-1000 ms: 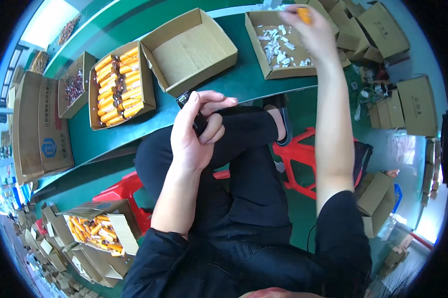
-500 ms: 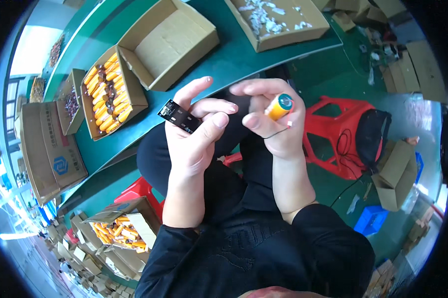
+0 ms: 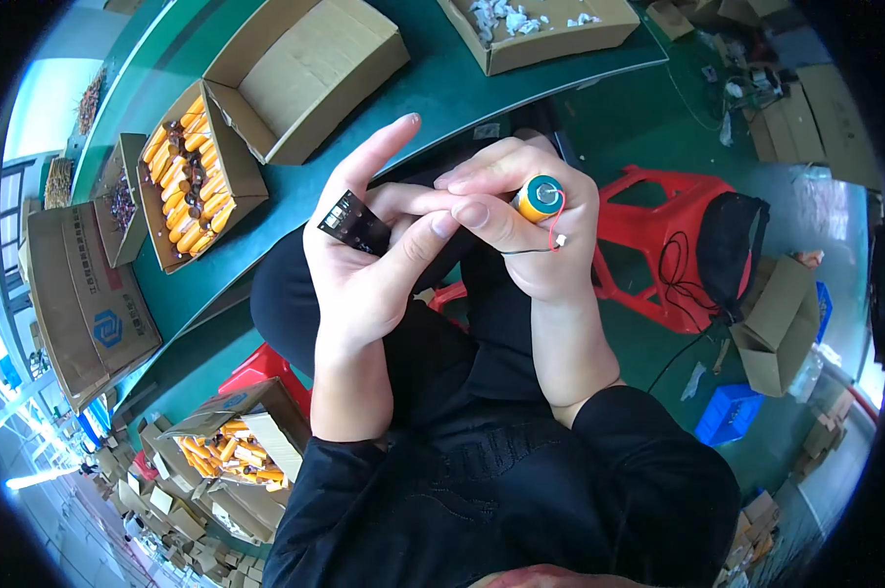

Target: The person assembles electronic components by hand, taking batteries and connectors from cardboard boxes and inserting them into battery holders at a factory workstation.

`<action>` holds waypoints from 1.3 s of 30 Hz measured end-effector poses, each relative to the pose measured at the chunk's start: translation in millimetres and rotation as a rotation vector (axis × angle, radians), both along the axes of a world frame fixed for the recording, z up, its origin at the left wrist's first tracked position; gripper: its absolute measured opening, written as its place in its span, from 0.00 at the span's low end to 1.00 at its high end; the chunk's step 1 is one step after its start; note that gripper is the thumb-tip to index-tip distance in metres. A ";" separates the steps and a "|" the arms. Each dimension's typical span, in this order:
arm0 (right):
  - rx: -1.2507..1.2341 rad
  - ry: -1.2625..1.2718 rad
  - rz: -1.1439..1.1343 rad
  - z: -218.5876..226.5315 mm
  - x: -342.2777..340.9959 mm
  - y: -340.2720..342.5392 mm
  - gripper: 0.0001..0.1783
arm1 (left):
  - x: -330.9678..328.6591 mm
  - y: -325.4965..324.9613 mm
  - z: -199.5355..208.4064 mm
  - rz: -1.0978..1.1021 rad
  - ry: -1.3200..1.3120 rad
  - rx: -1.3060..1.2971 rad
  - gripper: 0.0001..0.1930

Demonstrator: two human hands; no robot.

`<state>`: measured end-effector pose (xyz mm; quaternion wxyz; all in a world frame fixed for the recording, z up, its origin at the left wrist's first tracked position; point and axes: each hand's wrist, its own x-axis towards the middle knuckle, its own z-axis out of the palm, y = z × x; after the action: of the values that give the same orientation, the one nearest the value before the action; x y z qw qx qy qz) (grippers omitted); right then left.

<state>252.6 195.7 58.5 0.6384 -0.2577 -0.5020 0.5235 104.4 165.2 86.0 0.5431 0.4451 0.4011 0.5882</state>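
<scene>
My left hand (image 3: 364, 260) holds a small black circuit board (image 3: 352, 221) between thumb and fingers, with the index finger stretched up. My right hand (image 3: 526, 230) grips an orange cylindrical cell (image 3: 540, 197) with a grey end cap. Thin black and red wires (image 3: 550, 240) hang from the cell and end in a small white plug. Both hands meet above my lap, fingers touching, just in front of the green table edge (image 3: 442, 98).
On the green table stand an empty cardboard box (image 3: 305, 73), a box of orange cells (image 3: 193, 181) and a box of white parts (image 3: 536, 29). A red stool (image 3: 658, 245) stands at right. Another box of orange cells (image 3: 237, 446) sits on the floor at lower left.
My right hand came back from the far box of white parts with an orange cell and joined my left hand. Both hands now sit closer together, the wires dangling.
</scene>
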 end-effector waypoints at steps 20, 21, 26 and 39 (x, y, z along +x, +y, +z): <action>-0.112 0.090 0.130 -4.1 6.4 2.7 0.22 | 0.2 2.0 -10.6 -0.059 -0.085 0.066 0.38; -0.107 0.147 0.165 -5.5 5.3 3.1 0.24 | 0.1 2.7 -11.7 -0.059 -0.130 0.081 0.39; -0.227 0.278 0.228 -3.0 8.9 0.4 0.27 | 1.4 6.4 -11.5 -0.081 -0.248 0.065 0.40; -0.092 0.112 0.130 -8.1 3.4 2.1 0.21 | -6.1 6.7 -16.5 -0.079 -0.152 0.036 0.40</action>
<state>255.9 197.8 50.4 0.6176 -0.2238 -0.4564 0.6001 98.3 171.8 69.5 0.5867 0.4245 0.3303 0.6054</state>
